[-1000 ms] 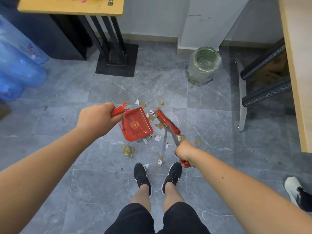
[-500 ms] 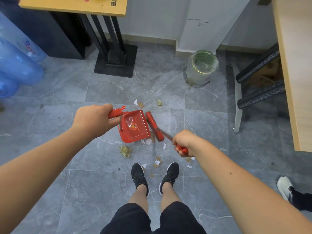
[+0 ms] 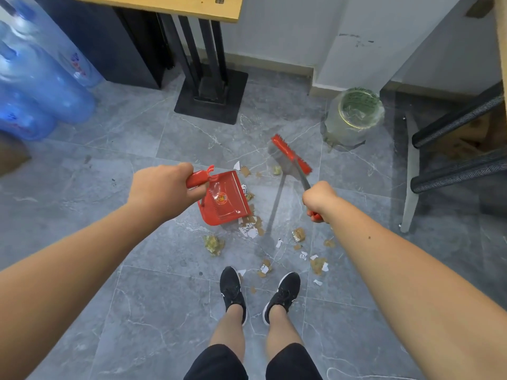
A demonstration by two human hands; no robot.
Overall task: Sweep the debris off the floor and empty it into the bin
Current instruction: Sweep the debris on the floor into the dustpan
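Item 1, left hand [image 3: 162, 190], centre-left of frame: fingers curled tight round the handle of a red dustpan [image 3: 225, 200]. Pan tilted, open lip toward the lower right, low over the floor [image 3: 137, 297]; round label inside the pan.

Item 2, right hand [image 3: 318, 200], right of centre: fist closed on the red grip end of a brush [image 3: 291, 154]. Metal shaft running up and left to the red head, above and right of the dustpan, apart from it. Contact between bristles and floor not possible to tell.

Item 3, debris [image 3: 251, 229]: torn white paper, brown cardboard scraps and crumpled wrappers, scattered from just beside the pan lip down toward a pair of black shoes [image 3: 231, 290] at lower centre; a few pieces above the pan near the brush head.

Item 4, bin [image 3: 340, 130], upper right: clear liner, open top, standing against the wall corner, well apart from the pan.

Surroundings: blue water bottles [image 3: 41, 91] at left edge; wooden tabletop [image 3: 164, 4] at top on a black pedestal base [image 3: 211, 105]; chair [image 3: 452, 171] at right edge.
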